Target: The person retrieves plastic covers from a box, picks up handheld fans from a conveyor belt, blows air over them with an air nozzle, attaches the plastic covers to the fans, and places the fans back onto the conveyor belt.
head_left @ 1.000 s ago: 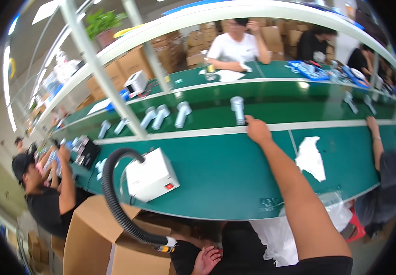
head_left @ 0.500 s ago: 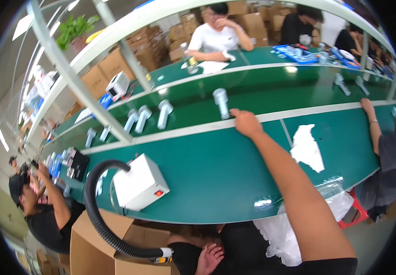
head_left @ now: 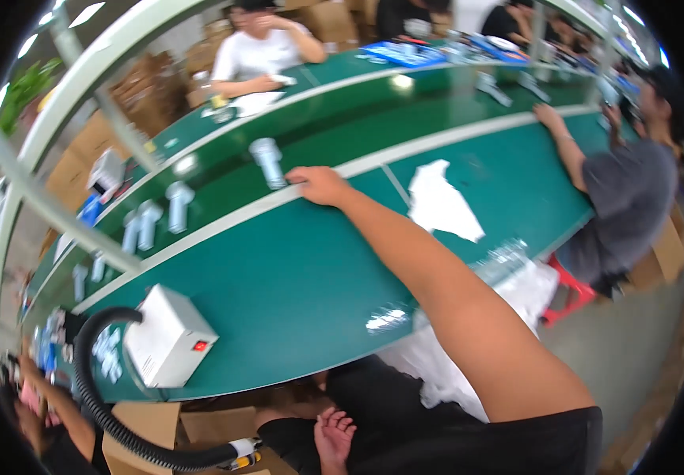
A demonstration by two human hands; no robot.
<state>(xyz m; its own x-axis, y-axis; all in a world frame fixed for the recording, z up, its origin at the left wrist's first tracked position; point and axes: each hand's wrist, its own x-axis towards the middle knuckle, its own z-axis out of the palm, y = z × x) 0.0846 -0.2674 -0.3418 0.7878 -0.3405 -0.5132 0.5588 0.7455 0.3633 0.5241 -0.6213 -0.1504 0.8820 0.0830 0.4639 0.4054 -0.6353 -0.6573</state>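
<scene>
My right arm reaches across the green workbench point(head_left: 278, 269). My right hand point(head_left: 322, 186) rests on the pale rail point(head_left: 199, 229) along the belt, fingers partly extended and holding nothing I can see. Just left of its fingertips, on the green belt point(head_left: 342, 134), lies a pale blue-grey handled piece point(head_left: 267, 162) with a wide round head; a small gap seems to separate them. In my lap my left hand point(head_left: 334, 434) lies palm up, loosely curled and free of objects.
Several similar handled pieces point(head_left: 179, 207) lie along the belt. A white box point(head_left: 169, 336) with a red switch and black hose point(head_left: 92, 380) stands left. White paper point(head_left: 441, 202) and a plastic bag point(head_left: 405, 368) are to the right. A co-worker point(head_left: 627, 190) sits at right; cardboard boxes point(head_left: 140, 423) stand below.
The view has swung to the right, so the bench and belt pieces appear further left and more of the co-worker at right shows. My right hand stays by the same piece.
</scene>
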